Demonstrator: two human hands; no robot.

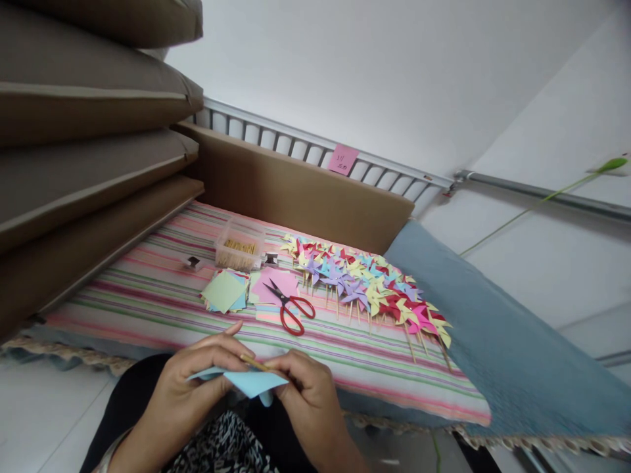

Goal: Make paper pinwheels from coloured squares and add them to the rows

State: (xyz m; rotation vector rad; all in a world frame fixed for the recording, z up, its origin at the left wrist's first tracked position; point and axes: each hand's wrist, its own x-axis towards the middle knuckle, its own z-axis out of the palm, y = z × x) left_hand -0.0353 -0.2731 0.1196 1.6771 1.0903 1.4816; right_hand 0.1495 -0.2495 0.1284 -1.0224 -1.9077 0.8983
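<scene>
A light blue paper pinwheel (252, 382) is between my hands above my lap, its blades partly folded. My left hand (204, 368) grips its left side, thumb below and index finger raised. My right hand (306, 381) pinches its right side with the fingertips. A thin tan stick (254, 362) lies across the paper's top edge between both hands; where it meets the paper is hidden. Beyond my hands on the striped cloth are red-handled scissors (284, 299), lying partly open over pink paper (276, 284). A stack of coloured paper squares (224, 292) is to their left.
Many finished paper pinwheels on sticks (355, 292) lie on the right of the striped cloth (197, 322). A clear plastic box (231, 261) holds small golden pieces. Brown cushions (98, 112) are stacked at left, and a brown board (296, 184) stands behind.
</scene>
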